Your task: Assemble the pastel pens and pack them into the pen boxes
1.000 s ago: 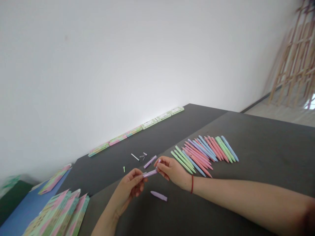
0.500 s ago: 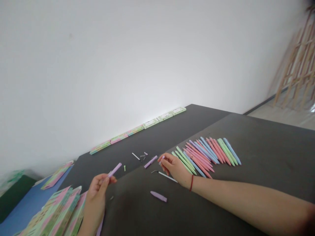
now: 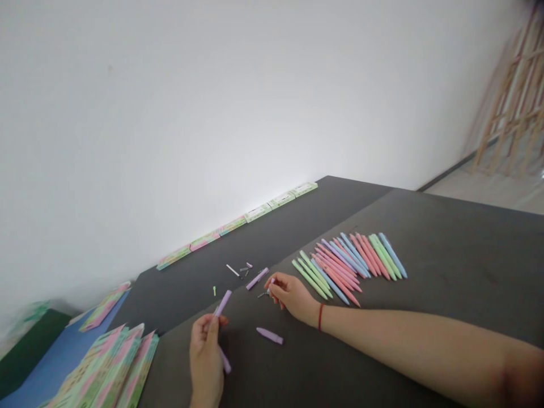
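My left hand [image 3: 207,345] pinches a purple pen barrel [image 3: 224,302], tilted up to the right. Another purple piece [image 3: 225,361] shows beside that hand, partly hidden by it. My right hand [image 3: 291,293], with a red string at the wrist, holds a small purple pen part [image 3: 272,281] between thumb and fingers. Just beyond it lies a purple barrel with a clip [image 3: 257,279]. A purple tapered barrel [image 3: 270,335] rests on the dark table [image 3: 340,351] between the hands. Farther back are a refill [image 3: 233,271], small loose parts [image 3: 246,268] and a green piece [image 3: 215,290].
Rows of green, pink, blue and purple pens [image 3: 348,262] lie right of my right hand. Flat boxes [image 3: 258,212] line the wall edge. Pastel packs [image 3: 102,368] and a dark green box [image 3: 29,345] occupy the left, on a blue surface [image 3: 46,368]. A wooden rack [image 3: 514,107] stands far right.
My left hand has moved right with its purple barrel, closer to my right hand. My right hand has shifted slightly left and down, and the refill beside it no longer shows. The view has shifted slightly.
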Tool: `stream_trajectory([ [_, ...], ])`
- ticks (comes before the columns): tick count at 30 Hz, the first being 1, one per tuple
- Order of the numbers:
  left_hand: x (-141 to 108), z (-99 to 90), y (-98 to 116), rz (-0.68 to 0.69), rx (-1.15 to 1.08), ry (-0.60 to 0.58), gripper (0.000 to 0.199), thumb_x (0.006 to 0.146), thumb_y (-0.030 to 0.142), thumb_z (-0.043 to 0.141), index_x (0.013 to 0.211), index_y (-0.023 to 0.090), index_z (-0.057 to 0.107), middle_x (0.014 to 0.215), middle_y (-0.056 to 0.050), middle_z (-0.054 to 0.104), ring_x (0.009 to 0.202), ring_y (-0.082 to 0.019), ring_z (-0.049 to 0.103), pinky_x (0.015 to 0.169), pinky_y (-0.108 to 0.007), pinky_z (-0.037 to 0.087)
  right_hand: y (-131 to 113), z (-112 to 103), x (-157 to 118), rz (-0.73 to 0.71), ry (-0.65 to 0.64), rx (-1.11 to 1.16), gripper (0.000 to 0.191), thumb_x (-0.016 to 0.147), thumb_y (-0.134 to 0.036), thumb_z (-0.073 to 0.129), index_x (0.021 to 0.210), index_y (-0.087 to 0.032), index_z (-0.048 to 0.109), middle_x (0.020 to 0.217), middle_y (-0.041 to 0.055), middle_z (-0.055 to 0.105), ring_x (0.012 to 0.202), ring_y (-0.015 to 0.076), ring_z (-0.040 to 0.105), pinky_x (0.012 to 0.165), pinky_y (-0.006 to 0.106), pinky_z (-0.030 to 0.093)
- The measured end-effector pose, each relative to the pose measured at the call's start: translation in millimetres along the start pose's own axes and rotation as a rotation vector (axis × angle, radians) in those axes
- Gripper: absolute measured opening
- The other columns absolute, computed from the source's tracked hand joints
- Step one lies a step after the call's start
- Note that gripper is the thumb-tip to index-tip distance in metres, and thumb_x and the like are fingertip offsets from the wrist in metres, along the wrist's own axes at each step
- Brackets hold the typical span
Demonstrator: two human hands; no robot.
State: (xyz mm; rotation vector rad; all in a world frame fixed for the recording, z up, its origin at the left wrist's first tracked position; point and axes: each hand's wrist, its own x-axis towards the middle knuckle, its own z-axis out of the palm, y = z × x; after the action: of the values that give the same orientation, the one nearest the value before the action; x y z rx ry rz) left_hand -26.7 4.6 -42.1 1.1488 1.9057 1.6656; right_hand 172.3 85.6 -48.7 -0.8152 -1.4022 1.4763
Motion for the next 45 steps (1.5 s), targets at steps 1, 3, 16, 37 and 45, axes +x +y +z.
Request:
stream_trajectory([
  [1, -1.1, 13.5, 2.5, 0.012, 0.000, -0.011, 0.033, 0.075, 0.054, 0.057, 0.082, 0.021, 0.057, 0.075, 0.001, 0.063, 0.078, -0.019, 0.059, 0.071, -0.029, 0.044, 1.7, 0.6, -0.1, 0.006, -0.020, -0.008, 0.012, 0.076, -0.016, 0.046, 0.080, -0.016, 0.056, 0.061, -0.0039, 0.052, 0.050, 0.0075, 0.048, 0.040, 0.015, 0.037],
  [3, -2.3, 35.3, 5.8, 0.027, 0.006, -0.031, 0.030, 0.078, 0.051, 0.056, 0.085, 0.021, 0.057, 0.077, 0.000, 0.063, 0.079, -0.019, 0.060, 0.070, -0.029, 0.044, 4.7, 1.5, -0.1, 0.019, -0.047, -0.014, 0.012, 0.075, -0.015, 0.045, 0.080, -0.016, 0.056, 0.062, -0.0037, 0.053, 0.051, 0.0076, 0.049, 0.040, 0.015, 0.037],
  [16, -26.6, 21.9, 20.5, 0.079, 0.025, -0.307, 0.028, 0.080, 0.051, 0.056, 0.086, 0.023, 0.055, 0.079, 0.000, 0.061, 0.079, -0.020, 0.055, 0.075, -0.028, 0.040, -24.7, -3.5, 1.8, -0.060, -0.058, 0.196, 0.012, 0.078, -0.024, 0.051, 0.081, -0.015, 0.058, 0.063, -0.0031, 0.053, 0.049, 0.0066, 0.047, 0.044, 0.017, 0.039],
  [37, -28.8, 31.2, 28.4, 0.081, -0.038, -0.453, 0.023, 0.083, 0.042, 0.054, 0.094, 0.023, 0.063, 0.082, -0.002, 0.065, 0.084, -0.022, 0.058, 0.080, -0.029, 0.041, -28.6, -7.4, -14.8, -0.288, -0.158, -0.298, 0.029, 0.095, -0.024, 0.035, 0.119, -0.016, 0.049, 0.076, -0.0002, 0.054, 0.060, 0.0096, 0.050, 0.054, 0.020, 0.041],
  [45, -21.6, 32.3, 17.0, 0.053, -0.208, -0.294, 0.025, 0.084, 0.045, 0.052, 0.091, 0.023, 0.060, 0.087, -0.002, 0.066, 0.092, -0.021, 0.056, 0.089, -0.031, 0.037, -63.1, -39.3, 2.7, -0.048, -0.112, -1.521, 0.017, 0.085, -0.022, 0.056, 0.095, -0.010, 0.062, 0.099, 0.0158, 0.062, 0.085, 0.0243, 0.063, 0.070, 0.029, 0.045],
])
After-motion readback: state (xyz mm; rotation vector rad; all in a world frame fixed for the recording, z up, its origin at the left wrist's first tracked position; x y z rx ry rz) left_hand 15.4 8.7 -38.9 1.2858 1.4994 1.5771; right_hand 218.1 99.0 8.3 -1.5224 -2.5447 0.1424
